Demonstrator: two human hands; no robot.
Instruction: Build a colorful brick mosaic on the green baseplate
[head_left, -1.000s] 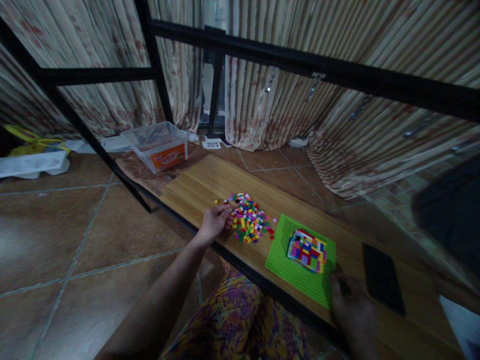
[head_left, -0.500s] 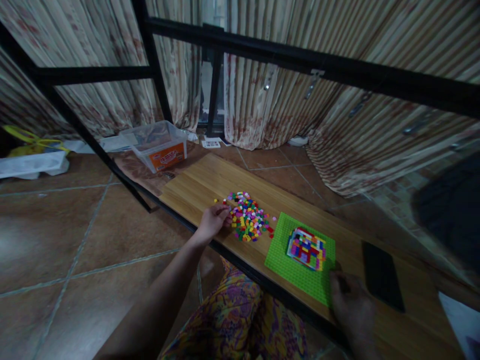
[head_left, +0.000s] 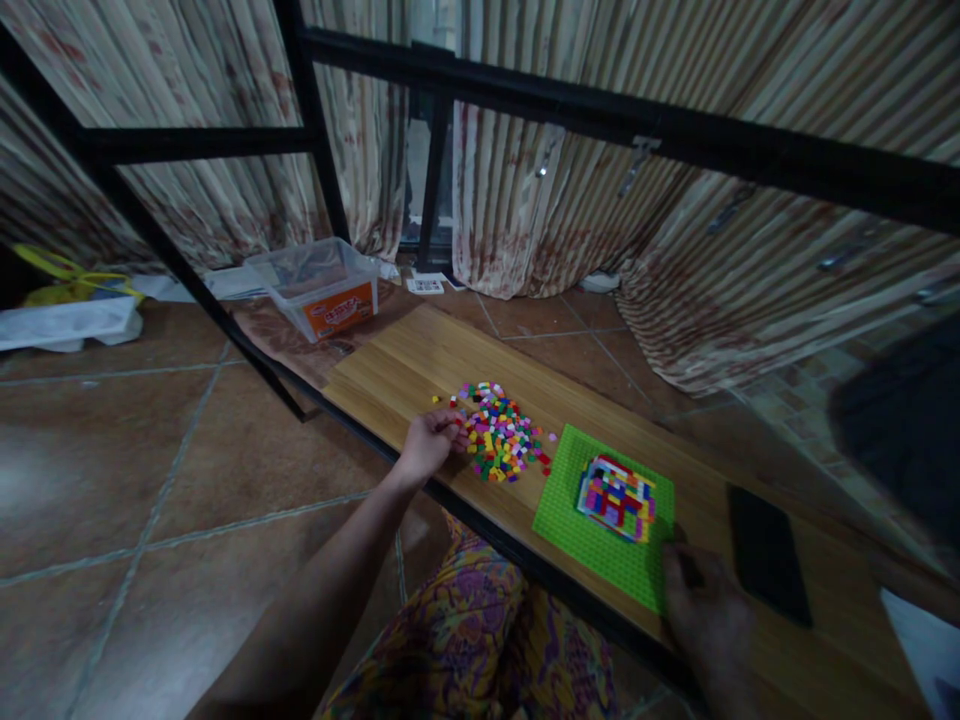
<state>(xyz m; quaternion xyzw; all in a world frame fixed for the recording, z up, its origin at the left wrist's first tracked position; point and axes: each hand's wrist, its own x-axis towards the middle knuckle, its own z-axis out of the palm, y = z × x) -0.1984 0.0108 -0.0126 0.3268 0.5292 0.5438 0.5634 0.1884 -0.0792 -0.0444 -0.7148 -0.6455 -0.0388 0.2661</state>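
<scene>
At the left edge of a loose pile of small coloured building bricks (head_left: 501, 437), my left hand (head_left: 431, 440) has its thumb and fingertips drawn together. What is between them is too small to make out. A green baseplate (head_left: 574, 545) lies to the right of the pile. On it stands a low, roughly square build of many-coloured bricks (head_left: 619, 500). Beside the baseplate's right edge, my right hand (head_left: 709, 605) is in shadow with its fingers curled. Anything it holds is hidden.
A dark flat slab like a tablet or phone (head_left: 769, 555) lies on the wooden board (head_left: 405, 365) at right. Beyond the board's left end stands a clear plastic box (head_left: 319, 285) with an orange label. Black metal bars (head_left: 555, 100) cross in front of striped curtains (head_left: 510, 215).
The whole view has shifted very slightly. My left hand stays at the pile's edge with its fingers a little further into the bricks; my right hand stays by the baseplate.
</scene>
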